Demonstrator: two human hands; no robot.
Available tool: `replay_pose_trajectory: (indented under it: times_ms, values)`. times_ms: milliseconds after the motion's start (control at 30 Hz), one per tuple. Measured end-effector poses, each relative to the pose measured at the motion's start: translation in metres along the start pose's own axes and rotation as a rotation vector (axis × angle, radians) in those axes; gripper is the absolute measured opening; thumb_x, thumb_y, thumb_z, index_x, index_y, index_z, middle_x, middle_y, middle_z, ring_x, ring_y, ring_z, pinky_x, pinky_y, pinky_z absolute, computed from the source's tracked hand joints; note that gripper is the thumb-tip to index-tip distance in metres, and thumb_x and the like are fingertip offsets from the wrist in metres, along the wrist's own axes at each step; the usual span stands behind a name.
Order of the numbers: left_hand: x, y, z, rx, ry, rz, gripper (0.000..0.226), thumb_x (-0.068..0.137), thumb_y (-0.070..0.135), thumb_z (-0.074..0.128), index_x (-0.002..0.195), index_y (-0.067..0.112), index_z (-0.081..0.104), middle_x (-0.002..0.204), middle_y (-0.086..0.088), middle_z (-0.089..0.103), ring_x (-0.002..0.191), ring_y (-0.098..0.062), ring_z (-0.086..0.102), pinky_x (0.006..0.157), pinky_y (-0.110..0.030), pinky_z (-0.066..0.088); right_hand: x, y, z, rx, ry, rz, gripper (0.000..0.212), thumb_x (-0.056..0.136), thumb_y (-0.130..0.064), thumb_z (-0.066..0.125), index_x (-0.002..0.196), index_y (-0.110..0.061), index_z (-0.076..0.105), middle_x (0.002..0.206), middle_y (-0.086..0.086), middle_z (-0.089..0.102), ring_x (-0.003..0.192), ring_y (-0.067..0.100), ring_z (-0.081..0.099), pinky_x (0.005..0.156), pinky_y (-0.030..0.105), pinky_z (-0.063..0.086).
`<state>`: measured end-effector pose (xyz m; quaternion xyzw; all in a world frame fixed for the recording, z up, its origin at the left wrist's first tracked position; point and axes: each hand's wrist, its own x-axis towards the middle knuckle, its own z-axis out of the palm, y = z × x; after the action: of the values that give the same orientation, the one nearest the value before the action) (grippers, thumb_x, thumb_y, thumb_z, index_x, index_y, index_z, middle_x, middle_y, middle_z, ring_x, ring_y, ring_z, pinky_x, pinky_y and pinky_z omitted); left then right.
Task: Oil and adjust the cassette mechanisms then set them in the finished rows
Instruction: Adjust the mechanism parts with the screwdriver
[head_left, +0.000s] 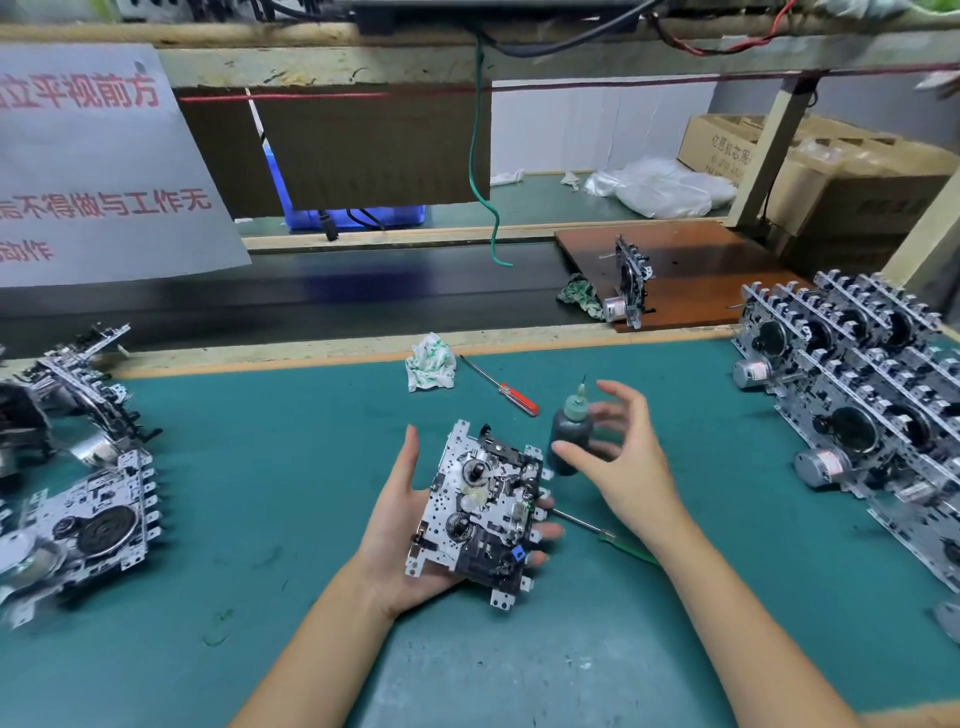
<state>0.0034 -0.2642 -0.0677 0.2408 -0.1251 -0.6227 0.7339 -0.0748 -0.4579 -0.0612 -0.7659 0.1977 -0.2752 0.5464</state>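
Note:
A metal cassette mechanism (480, 512) lies face up in the palm of my left hand (395, 530), whose fingers curl up round its right edge. A dark oil bottle (570, 434) with a pale needle tip stands upright on the green mat just right of the mechanism. My right hand (618, 457) hovers around the bottle with fingers spread; the thumb is in front of it, and no grip is closed. Rows of upright mechanisms (857, 415) stand at the right. A heap of loose mechanisms (78, 499) lies at the left.
A green-handled screwdriver (608, 532) lies under my right wrist. A red-handled screwdriver (501, 387) and a crumpled rag (431, 361) lie farther back. One mechanism (628, 286) stands on a brown board beside a black conveyor belt (311, 296). A green wire (483, 171) hangs down.

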Motion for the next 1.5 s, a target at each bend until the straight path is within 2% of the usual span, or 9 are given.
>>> replay_pose_trajectory:
  times_ms: [133,333,500,600,767,967,1100,1333,1500]
  values:
    - [-0.001,-0.001,0.002,0.062,0.005,-0.105,0.099,0.079,0.077,0.041,0.139,-0.002,0.043,0.141,-0.034,0.038,0.117,-0.050,0.050,0.105,-0.062,0.030,-0.014,-0.021,-0.015,-0.392,0.230,-0.467,0.020,0.083,-0.021,0.061,0.102,-0.020,0.058,0.085,-0.005,0.055,0.083,0.011,0.046,0.074,0.022,0.036]
    - [-0.002,0.004,0.006,0.283,0.244,-0.177,0.075,0.079,0.068,0.052,0.120,0.007,0.066,0.125,-0.020,0.061,0.112,-0.033,0.062,0.098,-0.043,0.047,-0.050,-0.020,-0.031,-0.884,-0.311,-0.628,0.044,0.070,-0.011,0.055,0.113,-0.013,0.064,0.094,-0.004,0.063,0.093,0.011,0.046,0.083,0.022,0.032]
    - [-0.006,0.016,0.000,0.421,0.396,-0.205,0.088,0.056,0.091,0.039,0.064,0.007,0.064,0.065,-0.009,0.063,0.059,-0.021,0.059,0.060,-0.028,0.049,-0.064,-0.014,-0.041,-0.935,-0.372,-0.587,0.054,0.070,-0.068,0.053,0.098,-0.022,0.061,0.083,-0.013,0.056,0.082,0.004,0.045,0.078,0.020,0.034]
    - [-0.016,0.027,-0.005,0.499,0.456,-0.108,0.105,0.064,0.086,0.025,0.097,-0.001,0.072,0.093,-0.018,0.072,0.083,-0.029,0.070,0.069,-0.033,0.057,-0.072,-0.008,-0.038,-0.934,-0.244,-0.600,0.052,0.071,-0.072,0.048,0.079,-0.021,0.058,0.073,-0.014,0.051,0.074,0.005,0.039,0.071,0.021,0.033]
    - [-0.053,0.010,0.016,1.584,0.943,0.169,0.082,0.056,0.096,0.028,0.076,0.025,0.063,0.062,0.016,0.064,0.052,-0.001,0.055,0.061,-0.027,0.044,-0.083,0.004,-0.031,-0.940,-0.155,-0.595,0.053,0.072,-0.072,0.047,0.070,-0.020,0.054,0.069,-0.013,0.049,0.070,0.008,0.040,0.069,0.025,0.032]
    - [-0.058,-0.037,0.034,2.271,0.933,0.089,0.077,0.043,0.098,0.016,0.071,0.029,0.039,0.069,0.017,0.059,0.070,-0.002,0.059,0.060,-0.020,0.039,-0.083,0.001,-0.026,-0.950,-0.173,-0.607,0.049,0.078,-0.062,0.051,0.066,-0.015,0.056,0.066,-0.007,0.052,0.063,0.018,0.050,0.067,0.027,0.032]
    - [-0.051,-0.041,0.031,2.270,0.900,0.455,0.060,0.052,0.085,0.043,0.052,0.027,0.030,0.038,0.006,0.047,0.035,-0.011,0.050,0.034,-0.023,0.031,-0.084,0.002,-0.026,-0.968,-0.182,-0.618,0.047,0.080,-0.059,0.049,0.064,-0.015,0.056,0.064,-0.007,0.053,0.063,0.018,0.050,0.067,0.028,0.032]
    - [-0.044,-0.047,0.019,2.184,1.020,0.629,0.057,0.052,0.071,0.053,0.042,0.016,0.040,0.034,0.000,0.040,0.030,-0.016,0.044,0.035,-0.017,0.026,-0.081,0.003,-0.028,-0.896,-0.246,-0.662,0.051,0.072,-0.065,0.057,0.062,-0.016,0.050,0.062,-0.007,0.045,0.062,0.016,0.042,0.064,0.025,0.029]
    - [-0.056,-0.035,0.010,2.298,0.663,0.626,0.056,0.057,0.079,0.054,0.060,0.029,0.030,0.043,0.010,0.041,0.038,-0.008,0.040,0.037,-0.021,0.025,-0.081,0.008,-0.027,-0.911,-0.147,-0.669,0.049,0.076,-0.061,0.052,0.058,-0.016,0.050,0.057,-0.007,0.046,0.067,0.014,0.037,0.063,0.027,0.031]
